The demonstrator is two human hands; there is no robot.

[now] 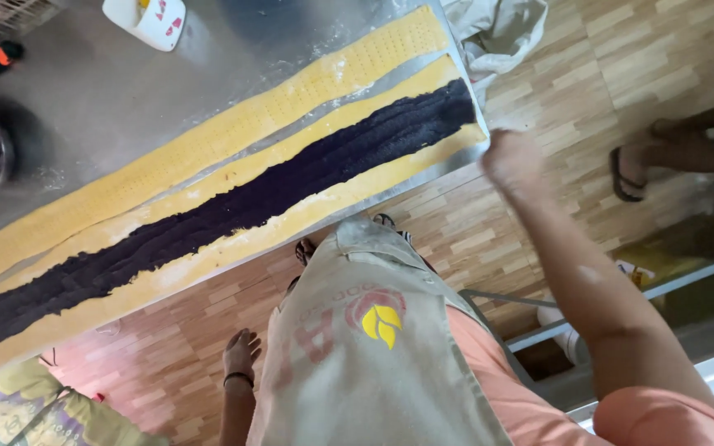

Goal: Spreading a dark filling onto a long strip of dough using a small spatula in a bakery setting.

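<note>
Dough strip topped with a dark filling band runs from 8 to 2 o'clock along the steel tabletop. Right hand sits blurred just beside its 2 o'clock end; whether the fingers grip anything I cannot tell. A perforated dough strip lies alongside. Left hand is out of view.
</note>
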